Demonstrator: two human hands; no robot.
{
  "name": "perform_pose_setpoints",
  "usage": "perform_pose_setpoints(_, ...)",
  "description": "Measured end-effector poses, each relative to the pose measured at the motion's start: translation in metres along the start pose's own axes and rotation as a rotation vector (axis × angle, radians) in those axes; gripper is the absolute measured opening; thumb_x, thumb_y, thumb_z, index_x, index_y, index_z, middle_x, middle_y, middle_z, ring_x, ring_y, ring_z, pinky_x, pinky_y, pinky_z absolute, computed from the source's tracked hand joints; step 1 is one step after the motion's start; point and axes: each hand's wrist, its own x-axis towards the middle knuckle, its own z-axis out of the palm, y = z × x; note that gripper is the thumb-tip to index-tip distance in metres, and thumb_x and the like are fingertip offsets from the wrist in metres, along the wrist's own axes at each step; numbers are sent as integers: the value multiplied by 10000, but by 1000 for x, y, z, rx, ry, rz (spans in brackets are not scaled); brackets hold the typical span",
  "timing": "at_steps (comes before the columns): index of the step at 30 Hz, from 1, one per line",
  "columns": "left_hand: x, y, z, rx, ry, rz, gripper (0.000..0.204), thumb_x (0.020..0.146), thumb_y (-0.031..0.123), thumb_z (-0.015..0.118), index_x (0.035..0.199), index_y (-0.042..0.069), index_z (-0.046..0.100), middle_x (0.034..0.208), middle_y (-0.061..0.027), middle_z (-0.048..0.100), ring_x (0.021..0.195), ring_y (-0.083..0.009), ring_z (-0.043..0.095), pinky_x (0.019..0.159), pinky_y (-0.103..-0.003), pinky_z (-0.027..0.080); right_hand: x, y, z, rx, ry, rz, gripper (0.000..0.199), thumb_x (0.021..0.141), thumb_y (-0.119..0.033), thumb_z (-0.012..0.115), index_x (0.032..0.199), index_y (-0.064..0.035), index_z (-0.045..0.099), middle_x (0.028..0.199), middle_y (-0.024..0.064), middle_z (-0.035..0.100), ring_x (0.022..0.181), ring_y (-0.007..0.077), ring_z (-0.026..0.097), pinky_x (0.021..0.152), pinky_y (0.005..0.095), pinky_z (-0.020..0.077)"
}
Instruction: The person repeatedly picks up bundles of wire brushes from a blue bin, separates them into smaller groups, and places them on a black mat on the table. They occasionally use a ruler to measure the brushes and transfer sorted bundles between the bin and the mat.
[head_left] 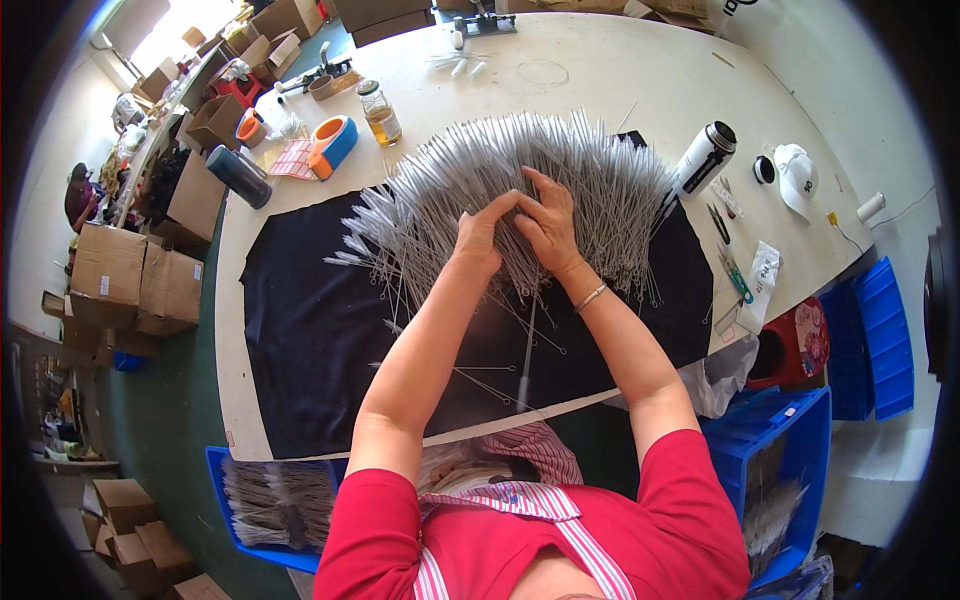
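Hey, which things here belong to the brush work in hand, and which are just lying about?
Seemingly in the job:
wire brushes, touched by left hand and right hand
black cloth beneath
blue bins, apparently holding more brushes

Seemingly just lying about:
white cap
glass jar
dark tumbler
black-and-white bottle

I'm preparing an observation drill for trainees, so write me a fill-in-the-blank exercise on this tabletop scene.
1. The left hand and the right hand touch the heap of thin brushes, and a bracelet circles the ____ wrist.
2. The dark cylindrical container is on the ____ side of the heap.
3. The baseball cap on the table is coloured ____.
4. The large plastic bin at the lower right is coloured ____.

Missing words: right; left; white; blue.
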Motion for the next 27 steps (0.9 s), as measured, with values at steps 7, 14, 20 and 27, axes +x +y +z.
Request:
perform_pose_setpoints(7,1,-8,-7,-34,421,245,310,699,-92,681,988,-20,593,884,-100,631,756,-240,647,658,-393,568,2,-5,2,-203,-69,-56,281,877,-285,510,1011,-134,704,1297,108,531,1234,314,436,1054,525,215)
perform_pose_setpoints(14,-7,-7,-45,-255,223,268,343,733,-81,636,1062,-6,575,1018,-75,606,882,-218,618,762,-366,543,12,-25,-1,-91,-96,-64,390,929,-429,460,1049,-152,707,1325,115,525,1341,312,335,1089,581,96)
perform_pose_setpoints(20,-18,-4,-42,-253,115,270,117,799,-27,636,909,-14,599,846,-99,627,769,-211,631,757,-331,534,0,-15,9,-18,-295,-89,586,978,-513,269,983,-161,737,1345,45,537,1380,300,302,1121,555,53)
perform_pose_setpoints(27,-100,10,-23,-127,75,795,121,847,-14,610,916,31,522,820,-78,598,731,-171,615,762,-365,534,-12,16,11,-128,-269,-96,559,983,-479,320,868,-138,748,1277,20,598,1382,270,313,1144,491,65)
